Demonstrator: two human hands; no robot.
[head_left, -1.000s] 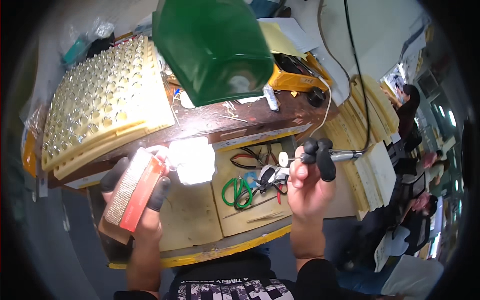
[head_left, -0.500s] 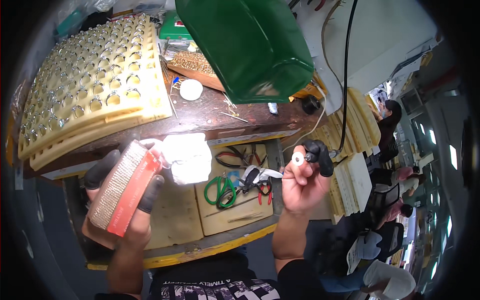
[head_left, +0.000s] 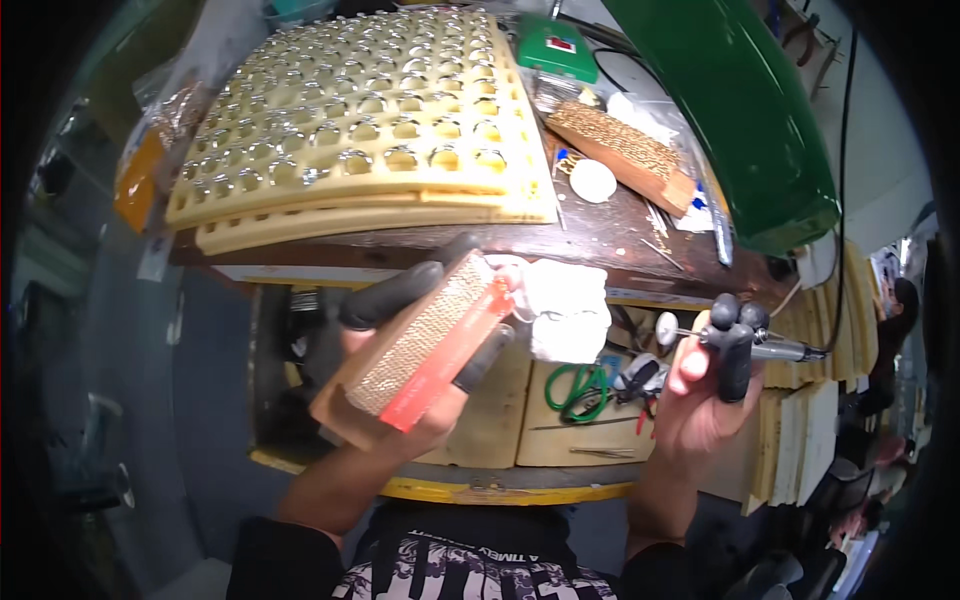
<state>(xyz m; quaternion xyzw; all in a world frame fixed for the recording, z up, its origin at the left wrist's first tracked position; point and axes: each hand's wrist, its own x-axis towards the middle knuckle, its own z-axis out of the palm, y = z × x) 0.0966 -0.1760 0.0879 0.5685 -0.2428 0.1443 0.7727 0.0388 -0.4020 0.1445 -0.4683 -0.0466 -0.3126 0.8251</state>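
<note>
My left hand (head_left: 398, 296), black covers on its fingertips, is closed around a wooden block (head_left: 425, 345). The block has a gold, finely studded face and a red strip along one side. Just beyond its upper end is a brightly lit white wrapped support (head_left: 568, 325), with a left fingertip near it. At the right, my right hand (head_left: 700, 415) grips a slim metal rotary handpiece (head_left: 785, 350) with a black cable. A small whitish disc (head_left: 666, 329) on a thin shank sticks out from the handpiece toward the left. The disc is apart from the block.
Trays of rings (head_left: 370, 190) sit on the bench at the back left. Behind lie another studded wooden block (head_left: 620, 150), a white round piece (head_left: 593, 181) and a green lamp shade (head_left: 740, 110). Green-handled pliers (head_left: 577, 392) and tweezers (head_left: 602, 452) lie in the drawer.
The view has shifted, so the bench appears further right. My right hand has turned, showing the disc edge-on and the handpiece's metal body. My left hand still holds the block.
</note>
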